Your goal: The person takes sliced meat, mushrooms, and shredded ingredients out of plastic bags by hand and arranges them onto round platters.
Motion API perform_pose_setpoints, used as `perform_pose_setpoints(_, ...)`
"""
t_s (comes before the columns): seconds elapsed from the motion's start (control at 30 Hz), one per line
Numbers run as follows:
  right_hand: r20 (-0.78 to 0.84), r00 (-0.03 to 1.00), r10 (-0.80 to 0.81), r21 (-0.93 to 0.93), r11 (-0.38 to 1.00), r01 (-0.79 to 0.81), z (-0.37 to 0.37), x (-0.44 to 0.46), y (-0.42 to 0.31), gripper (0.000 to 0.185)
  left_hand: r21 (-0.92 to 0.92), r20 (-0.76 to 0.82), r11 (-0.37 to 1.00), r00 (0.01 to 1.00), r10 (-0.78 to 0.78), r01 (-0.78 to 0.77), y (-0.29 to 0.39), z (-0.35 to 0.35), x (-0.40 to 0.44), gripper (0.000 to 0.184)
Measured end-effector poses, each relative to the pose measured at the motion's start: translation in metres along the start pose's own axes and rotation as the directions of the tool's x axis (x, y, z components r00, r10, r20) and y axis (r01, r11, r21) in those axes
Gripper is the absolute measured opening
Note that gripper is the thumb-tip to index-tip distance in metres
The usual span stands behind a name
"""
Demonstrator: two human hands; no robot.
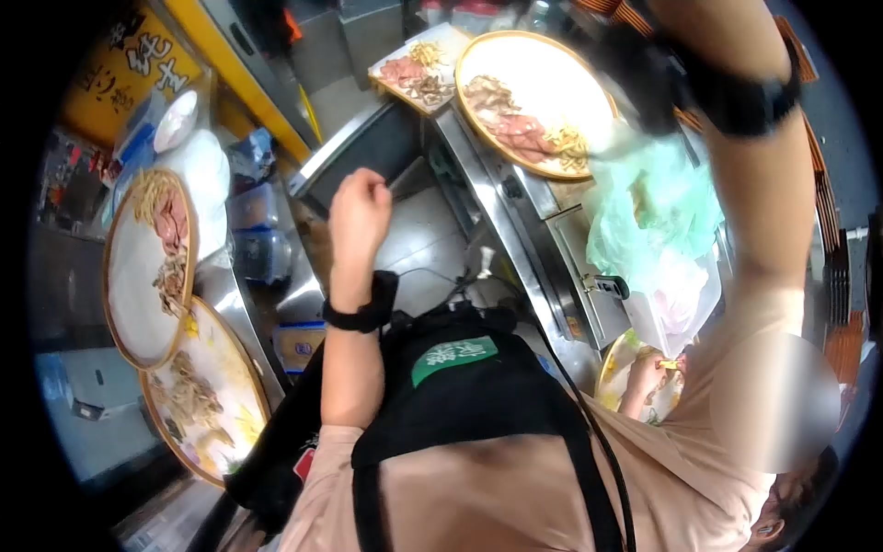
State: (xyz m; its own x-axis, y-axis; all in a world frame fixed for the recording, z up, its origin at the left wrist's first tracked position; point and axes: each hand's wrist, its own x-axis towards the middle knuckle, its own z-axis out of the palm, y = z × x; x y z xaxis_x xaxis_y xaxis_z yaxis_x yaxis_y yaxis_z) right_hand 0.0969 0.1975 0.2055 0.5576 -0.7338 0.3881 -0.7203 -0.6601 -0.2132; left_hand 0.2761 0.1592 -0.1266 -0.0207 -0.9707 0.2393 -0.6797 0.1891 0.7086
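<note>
My left hand (361,210) is raised over the gap between the counters, its fingers curled closed and nothing visible in them. On the right, my arm reaches to the top edge; only the base of my right hand (713,26) shows past the black wristband, and its fingers are hidden. Near it is a blurred dark shape. A round tray (552,87) holds sliced pink meat (522,135), mushrooms and yellowish strips. Below that arm lies a green plastic bag (653,198). At the left, another round tray (138,304) carries similar food.
A rectangular board (441,97) with meat and strips stands at the top. Below the left tray sits a larger round tray (241,405) with mushrooms. Metal counter edges run on both sides. At lower right, another person's hand (647,375) holds something yellow beside a clear container (651,327).
</note>
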Motion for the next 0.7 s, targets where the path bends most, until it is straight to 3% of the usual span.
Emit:
perform_pose_setpoints(0.03, 0.019, 0.995, 0.097, -0.007, 0.995, -0.097, 0.000, -0.008, 0.015, 0.014, 0.006, 0.057, 1.000, 0.998, 0.015, -0.016, -0.008, 0.010, 0.003, 0.013)
perform_pose_setpoints(0.17, 0.134, 0.991, -0.015, -0.222, 0.974, 0.044, -0.013, -0.098, 0.089, 0.024, 0.024, 0.230, 0.997, 0.971, 0.061, -0.068, -0.003, 0.046, 0.022, 0.013)
perform_pose_setpoints(0.2, 0.080, 0.988, 0.129, -0.052, 0.991, -0.125, -0.011, -0.116, 0.081, 0.021, -0.030, 0.248, 0.989, 0.958, 0.146, -0.143, 0.002, 0.056, 0.025, 0.014)
perform_pose_setpoints(0.27, -0.033, 0.913, 0.406, 0.353, 0.859, -0.370, -0.007, -0.153, 0.064, 0.017, -0.109, 0.343, 0.971, 0.909, 0.236, -0.212, 0.015, 0.087, 0.031, 0.016)
perform_pose_setpoints(0.3, 0.008, 0.896, 0.444, 0.303, 0.853, -0.426, -0.011, -0.168, 0.073, 0.025, -0.179, 0.406, 0.949, 0.859, 0.312, -0.260, 0.021, 0.100, 0.031, 0.018)
perform_pose_setpoints(0.33, -0.048, 0.905, 0.424, 0.363, 0.851, -0.379, -0.012, -0.180, 0.070, 0.023, -0.217, 0.423, 0.948, 0.853, 0.305, -0.231, 0.036, 0.109, 0.028, 0.016)
perform_pose_setpoints(0.37, -0.112, 0.849, 0.516, 0.377, 0.813, -0.444, -0.014, -0.192, 0.064, 0.022, -0.259, 0.430, 0.938, 0.842, 0.327, -0.232, 0.043, 0.120, 0.025, 0.018)
perform_pose_setpoints(0.43, -0.219, 0.818, 0.532, 0.398, 0.814, -0.423, -0.022, -0.211, 0.058, 0.022, -0.395, 0.388, 0.863, 0.794, 0.467, -0.315, 0.064, 0.129, 0.017, 0.024)
perform_pose_setpoints(0.5, -0.269, 0.773, 0.575, 0.493, 0.772, -0.402, -0.028, -0.232, 0.064, 0.019, -0.649, 0.382, 0.737, 0.757, 0.530, -0.189, 0.100, 0.128, 0.007, 0.032)
perform_pose_setpoints(0.57, -0.223, 0.688, 0.691, 0.533, 0.677, -0.507, -0.023, -0.245, 0.064, 0.013, -0.708, 0.269, 0.602, 0.647, 0.713, -0.369, 0.132, 0.128, -0.003, 0.038)
perform_pose_setpoints(0.6, -0.104, 0.643, 0.759, 0.503, 0.597, -0.624, -0.015, -0.251, 0.065, 0.013, -0.738, 0.256, 0.533, 0.559, 0.788, -0.414, 0.146, 0.131, -0.009, 0.040)
perform_pose_setpoints(0.63, 0.013, 0.580, 0.814, 0.458, 0.511, -0.727, -0.007, -0.259, 0.069, 0.012, -0.766, 0.234, 0.457, 0.466, 0.853, -0.452, 0.159, 0.134, -0.015, 0.043)
perform_pose_setpoints(0.67, 0.111, 0.502, 0.858, 0.351, 0.438, -0.827, 0.001, -0.269, 0.076, 0.013, -0.779, 0.235, 0.443, 0.447, 0.863, -0.445, 0.172, 0.137, -0.020, 0.043)
perform_pose_setpoints(0.7, 0.196, 0.404, 0.893, 0.233, 0.358, -0.904, 0.011, -0.281, 0.085, 0.015, -0.733, 0.193, 0.369, 0.345, 0.919, -0.572, 0.184, 0.139, -0.025, 0.043)
